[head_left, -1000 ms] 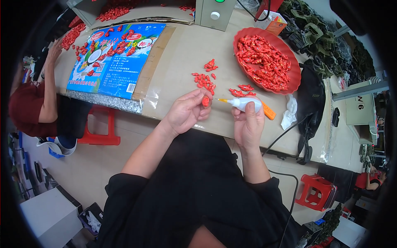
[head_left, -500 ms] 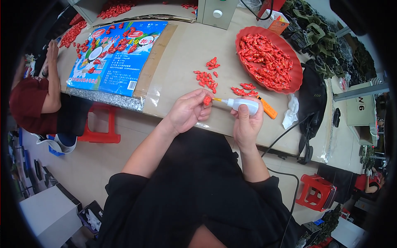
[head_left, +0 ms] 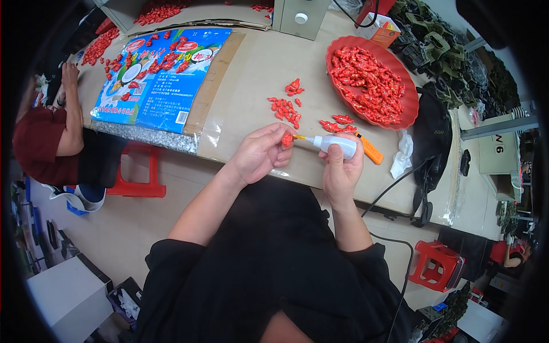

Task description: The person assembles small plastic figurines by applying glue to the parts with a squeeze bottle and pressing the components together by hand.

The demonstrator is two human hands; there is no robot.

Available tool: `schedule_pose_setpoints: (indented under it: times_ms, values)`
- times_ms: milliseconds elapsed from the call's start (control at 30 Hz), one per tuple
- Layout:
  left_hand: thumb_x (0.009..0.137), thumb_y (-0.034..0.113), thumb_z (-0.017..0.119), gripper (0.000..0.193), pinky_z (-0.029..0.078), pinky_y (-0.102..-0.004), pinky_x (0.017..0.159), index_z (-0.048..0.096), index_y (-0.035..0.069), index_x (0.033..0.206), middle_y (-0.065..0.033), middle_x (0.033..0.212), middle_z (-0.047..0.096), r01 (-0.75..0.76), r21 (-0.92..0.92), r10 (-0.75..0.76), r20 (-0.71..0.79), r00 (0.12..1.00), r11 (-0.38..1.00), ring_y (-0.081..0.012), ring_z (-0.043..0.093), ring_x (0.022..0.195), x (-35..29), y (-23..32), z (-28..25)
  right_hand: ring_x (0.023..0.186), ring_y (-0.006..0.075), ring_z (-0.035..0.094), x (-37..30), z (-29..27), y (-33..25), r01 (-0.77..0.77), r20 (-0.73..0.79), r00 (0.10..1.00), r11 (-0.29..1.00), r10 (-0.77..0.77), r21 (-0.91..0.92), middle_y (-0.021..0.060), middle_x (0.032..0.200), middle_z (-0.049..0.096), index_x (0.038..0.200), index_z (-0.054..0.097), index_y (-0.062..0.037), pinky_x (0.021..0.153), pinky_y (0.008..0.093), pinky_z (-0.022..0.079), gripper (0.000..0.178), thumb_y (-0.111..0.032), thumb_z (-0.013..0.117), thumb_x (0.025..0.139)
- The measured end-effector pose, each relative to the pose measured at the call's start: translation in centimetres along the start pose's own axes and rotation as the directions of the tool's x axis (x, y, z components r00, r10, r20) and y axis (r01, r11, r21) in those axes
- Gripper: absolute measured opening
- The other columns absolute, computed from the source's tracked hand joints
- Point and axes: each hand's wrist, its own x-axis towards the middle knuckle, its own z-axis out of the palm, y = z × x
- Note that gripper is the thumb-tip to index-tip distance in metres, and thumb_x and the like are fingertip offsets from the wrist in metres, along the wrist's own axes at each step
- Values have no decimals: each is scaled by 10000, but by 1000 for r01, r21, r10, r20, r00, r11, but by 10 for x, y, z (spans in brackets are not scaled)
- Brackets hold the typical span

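My left hand pinches a small red figure-like piece between thumb and fingers near the table's front edge. In my right hand lies a white squeeze bottle with a thin yellowish nozzle. Its tip points left and meets the red piece, or comes very close; I cannot tell which. Just beyond my hands is a loose group of small red pieces, with a smaller cluster behind it. More red pieces lie past the bottle, beside an orange cutter-like tool.
A red bowl heaped with red pieces stands at right, near a crumpled white tissue and a black bag. A flattened blue carton with red pieces lies left. Another person sits far left. A black cable hangs at right.
My right thumb and the bottle have shifted very slightly. My left hand keeps its hold on the red piece. The person at left has moved an arm a little.
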Motion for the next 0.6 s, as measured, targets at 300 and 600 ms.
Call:
schedule_pose_setpoints:
  times_ms: [300, 600]
  values:
    - [906, 170, 356, 203, 315, -236, 531, 483, 16, 946, -33, 735, 417, -11, 6, 11, 16, 1000, 1000, -129, 382, 584, 0, -1, -3, 673, 99, 497, -1, -3, 1, 19, 10, 1000, 1000, -19, -21, 73, 856, 510, 978, 403, -21, 625, 217, 426, 256, -136, 567, 819]
    - [905, 174, 361, 204, 317, -236, 537, 485, 16, 942, -27, 732, 418, -14, 11, 14, 17, 1000, 1000, -131, 385, 588, 0, -1, -3, 674, 97, 495, -1, -4, 0, 13, 19, 1000, 999, -12, -38, 69, 858, 508, 985, 401, -22, 621, 213, 424, 247, -119, 558, 822]
